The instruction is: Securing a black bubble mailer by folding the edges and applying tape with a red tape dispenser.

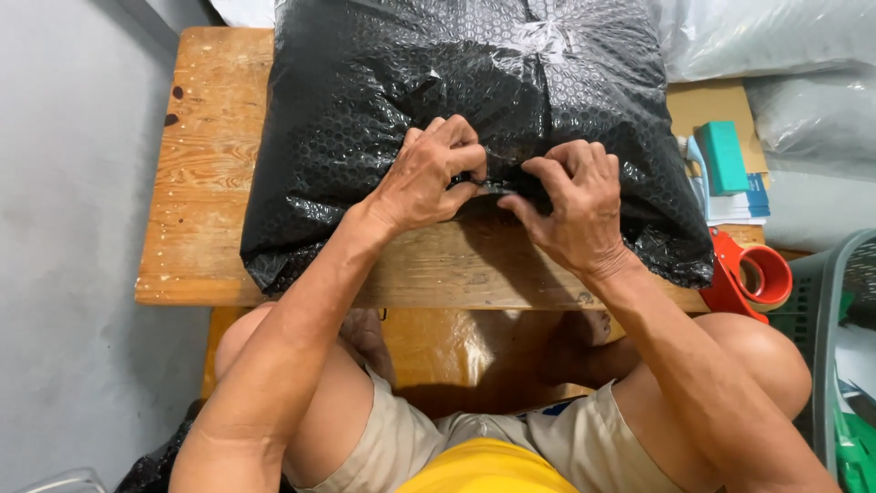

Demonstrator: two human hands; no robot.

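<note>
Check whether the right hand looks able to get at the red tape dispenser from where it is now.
Probably yes. The red tape dispenser lies at the wooden table's right edge, just beyond the right hand, with nothing between them. But that hand and the left hand are both pinching the black bubble-wrap package, so it must let go first.

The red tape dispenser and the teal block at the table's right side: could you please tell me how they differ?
The red plastic tape dispenser is curved, with a round open ring, and lies at the wooden table's near right corner; the teal rectangular block is flat-sided and solid, resting farther back on a stack of papers. The dispenser touches the black bubble-wrap bundle; the block sits apart. Neither hand touches them.
</note>
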